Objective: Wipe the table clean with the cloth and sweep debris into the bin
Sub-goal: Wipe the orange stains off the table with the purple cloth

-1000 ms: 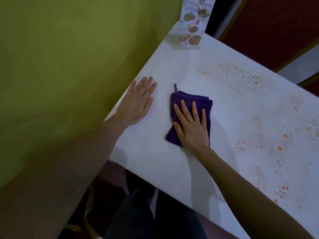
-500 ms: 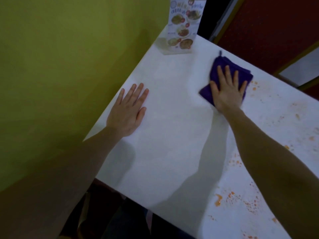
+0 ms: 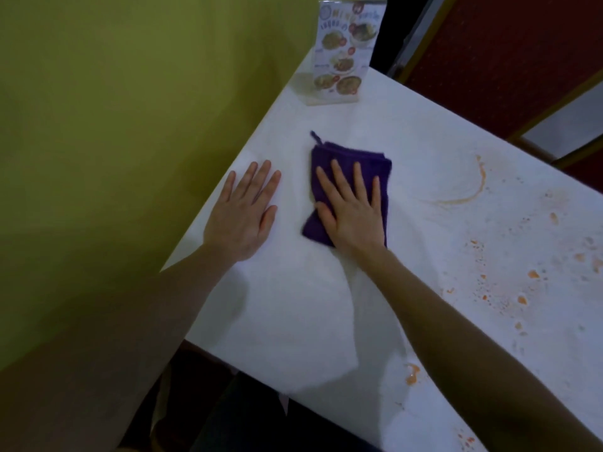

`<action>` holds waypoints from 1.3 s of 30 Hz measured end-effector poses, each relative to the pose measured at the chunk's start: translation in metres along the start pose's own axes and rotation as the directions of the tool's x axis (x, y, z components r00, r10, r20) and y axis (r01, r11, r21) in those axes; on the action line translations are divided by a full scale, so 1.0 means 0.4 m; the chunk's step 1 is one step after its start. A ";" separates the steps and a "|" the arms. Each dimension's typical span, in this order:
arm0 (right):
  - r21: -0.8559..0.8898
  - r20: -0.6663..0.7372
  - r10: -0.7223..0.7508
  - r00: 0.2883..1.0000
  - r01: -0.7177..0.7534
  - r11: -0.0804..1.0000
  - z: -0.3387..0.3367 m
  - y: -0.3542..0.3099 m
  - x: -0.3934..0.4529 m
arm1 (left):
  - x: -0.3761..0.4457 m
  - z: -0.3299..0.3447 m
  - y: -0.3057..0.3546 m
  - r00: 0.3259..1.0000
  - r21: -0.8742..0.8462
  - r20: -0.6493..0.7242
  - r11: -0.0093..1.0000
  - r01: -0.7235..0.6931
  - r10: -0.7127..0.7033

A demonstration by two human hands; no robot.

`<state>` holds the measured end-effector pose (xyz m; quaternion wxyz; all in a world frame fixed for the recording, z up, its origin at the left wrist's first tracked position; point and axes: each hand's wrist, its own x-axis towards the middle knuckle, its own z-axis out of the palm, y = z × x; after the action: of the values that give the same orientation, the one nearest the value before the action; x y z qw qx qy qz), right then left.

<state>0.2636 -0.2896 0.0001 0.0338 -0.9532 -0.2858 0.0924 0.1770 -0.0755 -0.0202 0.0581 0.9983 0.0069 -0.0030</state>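
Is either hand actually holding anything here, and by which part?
Nothing is gripped. The right hand presses flat on the purple cloth's middle; the left hand lies flat on the table.

- We're pretty sure this is a small eatery or cafe dining area.
- There's an acrylic menu stand [image 3: 346, 50] with food photos upright at the far corner of the white table [image 3: 293, 305].
- Orange sauce splatters [image 3: 522, 288] dot the tabletop.
- The table sits against a yellow-green wall [image 3: 114, 125].
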 end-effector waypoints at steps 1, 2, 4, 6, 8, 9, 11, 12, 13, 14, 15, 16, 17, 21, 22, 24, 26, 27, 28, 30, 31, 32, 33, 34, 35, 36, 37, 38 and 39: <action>0.001 0.007 -0.020 1.000 0.020 1.000 -0.010 0.015 0.035 | 0.000 0.001 0.001 1.000 0.004 0.004 1.000 -0.001 0.001; 0.010 0.006 -0.015 1.000 0.015 1.000 -0.020 0.036 0.068 | 0.001 0.001 0.003 1.000 0.005 0.010 1.000 -0.002 0.002; 0.033 -0.014 0.055 0.998 -0.055 0.998 -0.034 0.095 0.123 | 0.003 -0.003 0.005 1.000 0.006 0.017 1.000 -0.002 0.002; 0.049 -0.029 0.172 0.985 -0.171 0.984 -0.044 0.172 0.153 | 0.004 -0.004 0.004 1.000 0.007 0.019 1.000 -0.002 0.002; 0.060 -0.035 0.280 0.959 -0.278 0.959 -0.054 0.258 0.153 | 0.003 -0.003 0.004 1.000 0.006 0.018 1.000 -0.001 0.001; 0.068 -0.032 0.330 0.943 -0.328 0.942 -0.059 0.298 0.140 | 0.001 -0.002 0.004 1.000 0.005 0.017 1.000 -0.001 0.001; 0.088 -0.034 0.425 0.905 -0.421 0.903 -0.063 0.359 0.091 | -0.001 -0.002 0.005 1.000 0.002 0.015 1.000 -0.002 0.002; 0.093 -0.040 0.465 0.884 -0.460 0.883 -0.062 0.376 0.059 | -0.002 -0.002 0.005 1.000 -0.002 0.011 1.000 -0.004 0.004; 0.095 -0.047 0.498 0.866 -0.492 0.865 -0.058 0.381 0.027 | -0.002 -0.002 0.005 1.000 -0.006 0.007 1.000 -0.005 0.005; 0.099 -0.052 0.522 0.851 -0.516 0.851 -0.054 0.376 -0.004 | -0.002 -0.003 0.004 1.000 -0.010 0.003 1.000 -0.005 0.005; 0.108 -0.054 0.540 0.840 -0.532 0.840 -0.047 0.362 -0.033 | -0.002 -0.003 0.004 1.000 -0.011 0.003 1.000 -0.005 0.005; 0.118 -0.056 0.547 0.835 -0.539 0.834 -0.040 0.339 -0.061 | -0.002 -0.004 0.003 1.000 -0.012 0.005 1.000 -0.005 0.005; 0.120 -0.058 0.542 0.839 -0.533 0.838 -0.032 0.309 -0.085 | -0.003 -0.004 0.002 1.000 -0.014 0.006 1.000 -0.006 0.006; 0.047 -0.074 0.386 0.920 -0.383 0.922 0.009 0.149 -0.131 | -0.001 -0.003 0.002 1.000 -0.012 0.007 1.000 -0.004 0.004; 0.031 -0.075 0.324 0.943 -0.323 0.946 0.019 0.108 -0.125 | 0.001 -0.003 0.001 1.000 -0.012 0.006 1.000 -0.001 0.001; 0.006 -0.069 0.188 0.980 -0.188 0.982 0.028 0.042 -0.093 | 0.005 0.000 -0.001 1.000 -0.009 -0.003 1.000 -0.002 0.002; -0.004 -0.039 0.068 0.997 -0.068 0.998 0.022 0.009 -0.037 | 0.005 0.005 -0.001 1.000 -0.002 -0.012 1.000 -0.011 0.011; -0.003 -0.031 0.034 0.999 -0.034 0.999 0.015 0.006 -0.003 | 0.004 0.008 -0.001 1.000 -0.001 -0.020 1.000 -0.017 0.017; 0.002 -0.027 0.022 0.999 -0.022 1.000 0.007 0.012 0.035 | 0.005 0.010 -0.001 0.999 0.000 -0.032 1.000 -0.022 0.022; 0.023 -0.029 0.050 0.998 -0.050 0.999 -0.014 0.049 0.110 | 0.007 0.015 -0.003 0.998 0.005 -0.063 1.000 -0.027 0.027; 0.036 -0.033 0.080 0.996 -0.079 0.996 -0.024 0.079 0.146 | 0.007 0.016 -0.004 0.996 0.012 -0.080 1.000 -0.027 0.028; 0.048 -0.036 0.115 0.993 -0.113 0.992 -0.034 0.113 0.177 | 0.005 0.016 -0.004 0.995 0.020 -0.099 0.999 -0.029 0.031; 0.056 -0.038 0.155 0.987 -0.153 0.987 -0.043 0.153 0.202 | 0.003 0.017 -0.003 0.992 0.024 -0.118 0.999 -0.034 0.036; 0.059 -0.041 0.198 0.979 -0.196 0.979 -0.052 0.197 0.220 | 0.001 0.019 -0.001 0.990 0.024 -0.135 0.999 -0.038 0.041; 0.062 -0.041 0.245 0.969 -0.242 0.968 -0.060 0.246 0.228 | -0.001 0.020 -0.001 0.988 0.020 -0.147 0.999 -0.043 0.045; 0.067 -0.043 0.294 0.955 -0.291 0.955 -0.067 0.296 0.227 | -0.004 0.020 -0.001 0.987 0.018 -0.153 0.999 -0.045 0.047; 0.075 -0.048 0.344 0.938 -0.340 0.938 -0.072 0.345 0.216 | -0.006 0.019 -0.002 0.987 0.019 -0.155 0.999 -0.044 0.047; 0.087 -0.054 0.393 0.918 -0.388 0.918 -0.077 0.391 0.196 | -0.007 0.018 -0.001 0.987 0.022 -0.156 0.999 -0.043 0.046; 0.099 -0.058 0.439 0.897 -0.432 0.896 -0.079 0.429 0.170 | -0.007 0.017 -0.002 0.987 0.025 -0.156 0.999 -0.043 0.046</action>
<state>0.4179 -0.3956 0.0005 0.0636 -0.9936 -0.0597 0.0719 0.1743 -0.0757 -0.0268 0.0466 0.9959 -0.0108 0.0767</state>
